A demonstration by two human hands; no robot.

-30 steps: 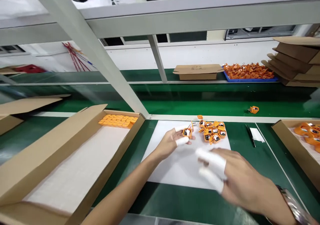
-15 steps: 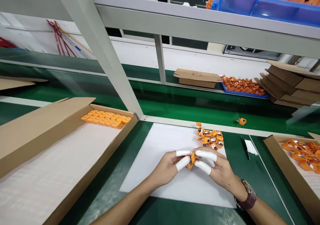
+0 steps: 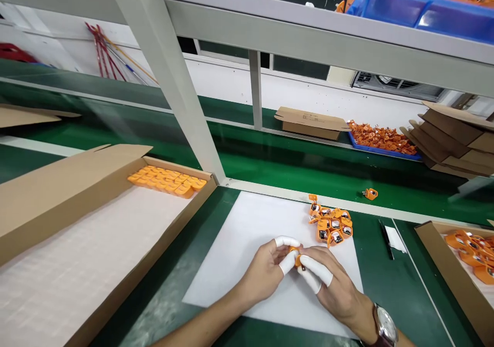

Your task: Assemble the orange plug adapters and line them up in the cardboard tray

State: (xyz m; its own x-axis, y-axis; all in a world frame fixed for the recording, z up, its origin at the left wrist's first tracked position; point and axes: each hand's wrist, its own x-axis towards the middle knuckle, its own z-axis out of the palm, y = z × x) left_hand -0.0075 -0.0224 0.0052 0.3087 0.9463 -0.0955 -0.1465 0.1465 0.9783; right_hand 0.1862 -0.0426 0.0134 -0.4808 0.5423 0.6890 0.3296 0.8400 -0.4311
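Observation:
Over a white sheet [image 3: 227, 254], both hands hold a small orange plastic part [image 3: 297, 260] between them, its shape mostly covered by fingers. My left hand [image 3: 264, 272] pinches it with thumb and forefinger, both in white finger cots. From the other side my right hand [image 3: 337, 288] grips the same part, also with white-capped fingertips. Just beyond the hands, a cluster of orange plastic parts [image 3: 335, 224] with dark and metallic insides rests on the sheet.
At left lies an open cardboard box [image 3: 181, 218] with rows of orange parts at its far end. Another box [image 3: 436, 249] with orange parts stands at right. A black pen-like tool [image 3: 387, 240] and one loose orange part [image 3: 371, 194] lie nearer. A grey frame post [image 3: 170, 74] rises ahead.
My right hand has turned at the wrist, showing the watch face more, and the orange part sits at a different angle between the fingers. The whole view has shifted slightly.

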